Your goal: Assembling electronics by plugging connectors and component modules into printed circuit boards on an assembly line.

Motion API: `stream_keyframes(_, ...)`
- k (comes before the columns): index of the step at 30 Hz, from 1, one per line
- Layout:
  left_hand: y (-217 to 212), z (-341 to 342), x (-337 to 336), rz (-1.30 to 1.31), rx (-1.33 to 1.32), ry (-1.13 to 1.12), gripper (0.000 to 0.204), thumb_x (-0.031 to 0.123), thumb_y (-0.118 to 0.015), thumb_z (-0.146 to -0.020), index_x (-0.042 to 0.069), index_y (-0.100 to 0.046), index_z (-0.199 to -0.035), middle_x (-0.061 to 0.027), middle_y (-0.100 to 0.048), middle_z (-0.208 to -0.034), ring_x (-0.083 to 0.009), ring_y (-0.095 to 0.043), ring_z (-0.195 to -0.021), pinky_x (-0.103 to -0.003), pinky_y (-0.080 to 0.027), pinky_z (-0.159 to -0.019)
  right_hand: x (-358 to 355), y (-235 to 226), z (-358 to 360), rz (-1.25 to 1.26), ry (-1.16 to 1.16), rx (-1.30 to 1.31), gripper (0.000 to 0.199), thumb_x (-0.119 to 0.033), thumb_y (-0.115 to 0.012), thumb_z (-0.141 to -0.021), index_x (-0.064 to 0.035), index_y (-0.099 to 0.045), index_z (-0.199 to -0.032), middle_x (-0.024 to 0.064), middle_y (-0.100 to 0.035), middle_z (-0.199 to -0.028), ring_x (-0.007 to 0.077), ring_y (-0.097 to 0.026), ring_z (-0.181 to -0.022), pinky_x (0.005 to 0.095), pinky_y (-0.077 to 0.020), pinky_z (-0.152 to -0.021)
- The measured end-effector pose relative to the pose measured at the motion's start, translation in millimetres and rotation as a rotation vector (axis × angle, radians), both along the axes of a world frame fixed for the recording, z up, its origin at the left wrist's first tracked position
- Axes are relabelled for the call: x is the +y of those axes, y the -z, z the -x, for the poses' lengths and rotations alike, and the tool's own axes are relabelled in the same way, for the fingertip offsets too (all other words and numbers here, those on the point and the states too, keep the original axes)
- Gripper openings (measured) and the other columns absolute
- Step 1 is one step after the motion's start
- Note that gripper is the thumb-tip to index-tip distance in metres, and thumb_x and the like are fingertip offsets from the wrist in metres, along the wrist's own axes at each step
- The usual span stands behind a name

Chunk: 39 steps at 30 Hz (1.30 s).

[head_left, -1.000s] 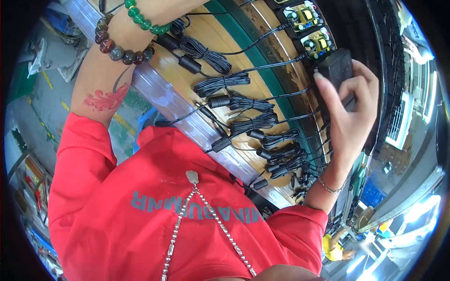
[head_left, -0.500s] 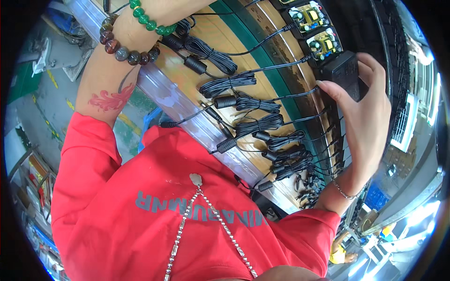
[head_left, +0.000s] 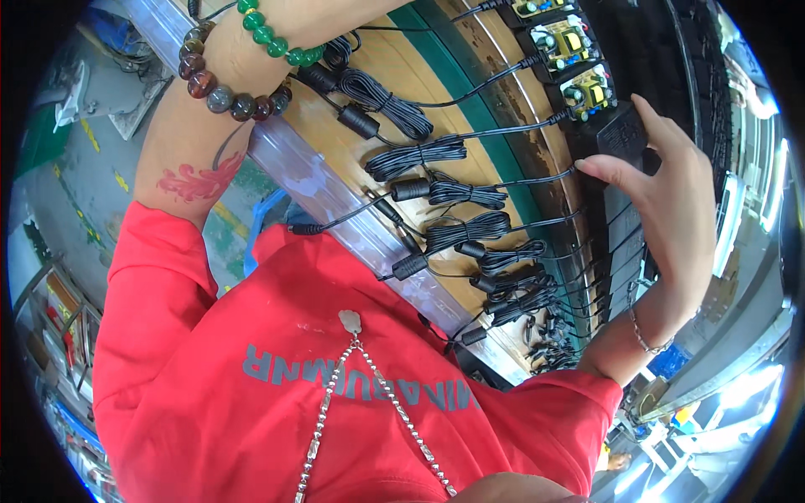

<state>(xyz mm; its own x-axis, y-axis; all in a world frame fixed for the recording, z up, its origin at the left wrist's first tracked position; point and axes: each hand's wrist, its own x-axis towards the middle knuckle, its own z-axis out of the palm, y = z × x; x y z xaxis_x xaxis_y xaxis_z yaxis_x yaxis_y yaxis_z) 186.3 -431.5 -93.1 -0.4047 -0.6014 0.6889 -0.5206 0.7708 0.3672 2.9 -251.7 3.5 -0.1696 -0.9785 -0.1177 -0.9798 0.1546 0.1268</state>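
My right hand (head_left: pixel 671 210) grips a black adapter housing (head_left: pixel 622 132) at the upper right, fingers spread over it and the thumb on its near side. The housing sits at the near end of a row of open circuit boards (head_left: pixel 585 90) with yellow parts, each wired to a black cable. Only my left wrist (head_left: pixel 251 59) shows, wearing green and brown bead bracelets and reaching past the top edge; the hand itself is out of view. Several coiled black cables (head_left: pixel 419 155) lie in a row on the wooden bench (head_left: pixel 394 67).
A clear plastic strip (head_left: pixel 335 210) runs along the bench's near edge. More black housings (head_left: pixel 625 243) line up under my right hand. A green band (head_left: pixel 470 92) borders the wood. Grey floor with yellow marks lies at the left.
My right hand has kept hold of the black housing and lowered it slightly beside the circuit boards, its fingers now flatter. My left wrist has stayed at the top edge.
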Motion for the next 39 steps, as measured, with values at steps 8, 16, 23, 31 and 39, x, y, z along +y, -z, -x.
stream_keyframes(8, -2.0, -2.8, -0.7, -0.103, -0.020, 0.030, 0.027, 0.006, -0.061, -0.093, -0.013, -0.065, -0.074, -0.0298, -0.063, -0.065, -0.0374, -0.071, -0.064, -0.040, -0.058, -0.057, 14.6, 7.8, -10.7, 0.102, 0.118, -0.014, 0.075, -0.033, -0.089, -0.074, 0.0048, -0.062, -0.132, 0.0209, -0.070, -0.114, 0.0308, -0.070, -0.103, 0.0376, -0.0519, -0.091)
stream_keyframes(16, -6.5, -1.5, 5.4, -0.122, -0.033, 0.049, 0.029, 0.005, -0.060, -0.094, -0.013, -0.065, -0.072, -0.0268, -0.062, -0.060, -0.0326, -0.071, -0.059, -0.036, -0.057, -0.053, 20.9, 4.4, -19.0, 0.100, 0.070, 0.056, 0.074, -0.037, -0.088, -0.076, 0.0015, -0.063, -0.134, 0.0192, -0.070, -0.116, 0.0301, -0.070, -0.104, 0.0374, -0.0514, -0.092)
stream_keyframes(23, -4.2, -2.0, 3.9, -0.113, -0.045, 0.029, 0.029, 0.005, -0.060, -0.094, -0.012, -0.065, -0.073, -0.0272, -0.062, -0.061, -0.0332, -0.071, -0.060, -0.037, -0.057, -0.054, 15.0, 6.0, -4.3, 0.100, 0.028, 0.014, 0.074, -0.034, -0.089, -0.075, 0.0035, -0.063, -0.132, 0.0183, -0.070, -0.115, 0.0308, -0.069, -0.102, 0.0382, -0.0521, -0.090)
stream_keyframes(31, 1.1, -1.3, -0.1, -0.047, -0.044, 0.029, 0.028, 0.008, -0.062, -0.094, -0.013, -0.066, -0.076, -0.0284, -0.064, -0.067, -0.0357, -0.071, -0.065, -0.038, -0.058, -0.059, 16.6, 0.5, -8.4, 0.065, 0.130, -0.071, 0.076, -0.036, -0.089, -0.075, 0.0018, -0.062, -0.135, 0.0171, -0.070, -0.119, 0.0277, -0.069, -0.106, 0.0371, -0.0506, -0.095)
stream_keyframes(39, 3.8, 0.3, -1.8, 0.060, -0.032, -0.001, 0.028, 0.010, -0.062, -0.094, -0.012, -0.066, -0.078, -0.0296, -0.064, -0.069, -0.0376, -0.071, -0.068, -0.039, -0.058, -0.062, 15.2, 8.0, -2.8, 0.042, 0.070, 0.004, 0.078, -0.038, -0.089, -0.074, -0.0011, -0.061, -0.138, 0.0161, -0.070, -0.118, 0.0287, -0.069, -0.106, 0.0378, -0.0511, -0.095)
